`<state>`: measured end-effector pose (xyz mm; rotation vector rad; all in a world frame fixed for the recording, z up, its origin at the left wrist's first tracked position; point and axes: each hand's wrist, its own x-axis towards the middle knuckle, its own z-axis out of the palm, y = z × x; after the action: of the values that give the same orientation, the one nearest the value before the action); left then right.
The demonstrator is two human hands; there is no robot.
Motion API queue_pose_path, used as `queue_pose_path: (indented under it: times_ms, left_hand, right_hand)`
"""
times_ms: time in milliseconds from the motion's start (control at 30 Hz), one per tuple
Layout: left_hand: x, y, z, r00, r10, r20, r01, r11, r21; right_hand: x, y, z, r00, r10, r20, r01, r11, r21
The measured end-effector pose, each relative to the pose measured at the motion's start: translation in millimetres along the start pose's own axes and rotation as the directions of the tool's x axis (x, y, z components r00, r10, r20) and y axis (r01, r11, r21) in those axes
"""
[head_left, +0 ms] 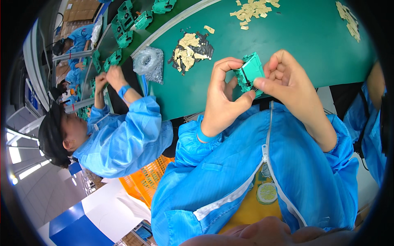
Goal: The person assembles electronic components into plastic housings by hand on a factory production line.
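A green plastic housing [252,69] with a black strip along one side is held up just above the near edge of the green table [283,37]. My left hand [223,92] grips it by its left side, fingers at the top corner and thumb below. On its right side, my right hand [287,78] has the thumb pressed against the lower part of the housing, with the other fingers curled. What lies under the right thumb is too small to make out.
Cream and black strips [188,51] lie heaped left of my hands, with more cream pieces [252,12] farther back. A clear bag [148,65] sits near a co-worker [119,139] at the left. Green housings [125,24] stand beyond a rail. An orange crate [145,178] is below.
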<state>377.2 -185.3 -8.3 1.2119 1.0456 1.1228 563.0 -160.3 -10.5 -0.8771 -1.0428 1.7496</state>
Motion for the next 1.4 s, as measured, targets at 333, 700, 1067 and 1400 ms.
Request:
queue_pose_path:
  times_ms: [333,700,1067,1400]
  left_hand:
    - [-24,22,15,0.989,0.146,-0.022,-0.133,0.948,0.290]
    - [-15,62,-43,0.845,0.534,-0.014,-0.373,0.609,0.700]
    - [48,30,-138,0.838,0.537,-0.100,-0.364,0.685,0.631]
    - [74,12,-166,0.881,0.467,-0.076,-0.348,0.747,0.566]
  right_hand:
    - [-25,6,3,0.989,-0.144,0.021,0.140,0.979,0.148]
    - [23,-39,69,0.989,-0.118,0.087,0.130,0.980,-0.151]
    - [327,-44,120,0.999,-0.002,-0.043,-0.016,0.907,-0.421]
    - [364,-35,118,0.884,-0.439,0.164,0.307,0.278,-0.910]
